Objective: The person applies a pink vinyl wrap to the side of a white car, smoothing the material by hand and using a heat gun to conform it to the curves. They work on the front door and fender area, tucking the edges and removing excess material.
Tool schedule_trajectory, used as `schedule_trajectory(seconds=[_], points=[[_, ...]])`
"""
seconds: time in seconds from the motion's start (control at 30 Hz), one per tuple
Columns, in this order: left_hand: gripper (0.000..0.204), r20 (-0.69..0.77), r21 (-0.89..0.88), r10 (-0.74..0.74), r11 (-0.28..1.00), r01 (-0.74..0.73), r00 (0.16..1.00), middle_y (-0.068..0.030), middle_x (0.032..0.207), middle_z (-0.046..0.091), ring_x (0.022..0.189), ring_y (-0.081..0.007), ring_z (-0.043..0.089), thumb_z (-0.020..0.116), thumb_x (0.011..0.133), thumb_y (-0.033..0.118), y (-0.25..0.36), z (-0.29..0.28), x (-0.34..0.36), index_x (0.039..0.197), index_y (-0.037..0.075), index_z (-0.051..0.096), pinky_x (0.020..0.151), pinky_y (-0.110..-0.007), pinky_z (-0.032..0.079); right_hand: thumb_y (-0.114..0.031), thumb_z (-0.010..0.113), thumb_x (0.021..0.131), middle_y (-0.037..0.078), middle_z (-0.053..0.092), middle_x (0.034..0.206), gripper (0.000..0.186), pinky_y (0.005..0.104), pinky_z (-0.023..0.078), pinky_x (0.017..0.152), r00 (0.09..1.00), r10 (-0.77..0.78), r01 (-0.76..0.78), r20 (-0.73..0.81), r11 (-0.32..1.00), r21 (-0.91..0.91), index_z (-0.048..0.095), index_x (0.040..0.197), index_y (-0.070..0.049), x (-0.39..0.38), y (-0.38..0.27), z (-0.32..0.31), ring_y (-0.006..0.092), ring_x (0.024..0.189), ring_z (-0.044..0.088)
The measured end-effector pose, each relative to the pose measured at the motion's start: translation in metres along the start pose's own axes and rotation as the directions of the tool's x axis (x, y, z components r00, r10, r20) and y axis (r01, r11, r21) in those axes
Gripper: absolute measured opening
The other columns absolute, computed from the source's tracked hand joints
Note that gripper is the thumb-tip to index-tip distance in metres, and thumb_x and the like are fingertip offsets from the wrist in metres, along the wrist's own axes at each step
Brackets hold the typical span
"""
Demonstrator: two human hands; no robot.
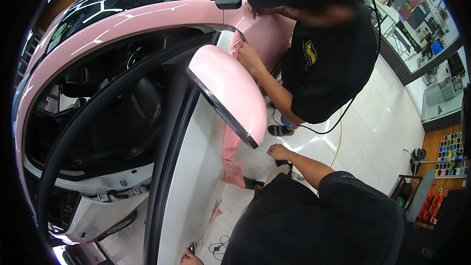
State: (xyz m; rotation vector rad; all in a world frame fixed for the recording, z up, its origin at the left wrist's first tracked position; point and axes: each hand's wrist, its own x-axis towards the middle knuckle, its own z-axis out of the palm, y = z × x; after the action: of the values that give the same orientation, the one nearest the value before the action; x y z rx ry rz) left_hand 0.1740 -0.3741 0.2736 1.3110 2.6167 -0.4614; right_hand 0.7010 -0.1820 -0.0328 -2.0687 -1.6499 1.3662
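Clearly, the car's roof frame (132, 18) already shows glossy pink at the left, curving over the dark seat (140, 118). Next comes the open door (184, 186), its outer panel white. At its lower end is the wearer's left hand (190, 260), beside a small dark part (192, 249); the picture's edge cuts the hand off, so I cannot tell whether it grips that part or merely rests there. Thin pink scraps (214, 214) lie just right of the door. Above them, creased pink film (231, 159) hangs below the pink mirror (233, 83). Higher up, a co-worker's hand (250, 60) pinches more film near the front panel; the mirror hides whether both stretches are one piece. The wearer's right hand (279, 152) floats right of the mirror, fingers curled together around nothing visible. The co-worker's black shirt (338, 73) follows, then a rack of colour swatches (451, 154) at the far right.

I judge this to be the fitting of film by the door's front edge; the next move probably calls for keeping the door steady while loose film is tucked or trimmed.
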Motion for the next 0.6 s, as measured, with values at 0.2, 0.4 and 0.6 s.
schedule_trajectory(seconds=[0.2,0.4,0.6], points=[[0.067,0.038,0.007,-0.040,0.999,0.040,0.998,-0.0283,0.094,0.070,0.086,-0.0471,0.067,0.032,0.104,0.051,0.012,-0.002,-0.041,0.101,-0.003,0.072,0.075,-0.055,0.051,-0.031,0.055,0.091,0.025,0.069,0.106,0.038,0.0480,0.051,0.092,0.997,-0.022,0.031,0.079,0.993,-0.117,0.072,0.098,0.002,0.001,0.031,-0.011,0.0417,0.104,0.065],[0.061,-0.027,0.015,-0.035,0.999,0.036,0.999,-0.0256,0.089,0.070,0.080,-0.0439,0.067,0.037,0.104,0.047,0.025,0.003,-0.053,0.094,-0.002,0.072,0.071,-0.053,0.052,-0.035,0.055,0.089,0.027,0.067,0.113,0.042,0.0492,0.051,0.093,0.983,0.010,0.067,0.185,0.913,-0.402,0.072,0.103,0.002,0.015,0.115,-0.018,0.0421,0.108,0.065],[0.061,-0.019,0.052,-0.063,0.997,0.064,0.998,-0.0262,0.086,0.070,0.079,-0.0444,0.067,0.037,0.103,0.045,0.017,0.010,-0.057,0.090,-0.003,0.072,0.071,-0.053,0.052,-0.033,0.052,0.095,0.018,0.068,0.078,0.039,0.0380,0.057,0.054,0.986,0.159,-0.153,0.044,0.981,-0.117,0.070,0.089,0.001,0.006,0.106,-0.036,0.0271,0.057,0.069]])
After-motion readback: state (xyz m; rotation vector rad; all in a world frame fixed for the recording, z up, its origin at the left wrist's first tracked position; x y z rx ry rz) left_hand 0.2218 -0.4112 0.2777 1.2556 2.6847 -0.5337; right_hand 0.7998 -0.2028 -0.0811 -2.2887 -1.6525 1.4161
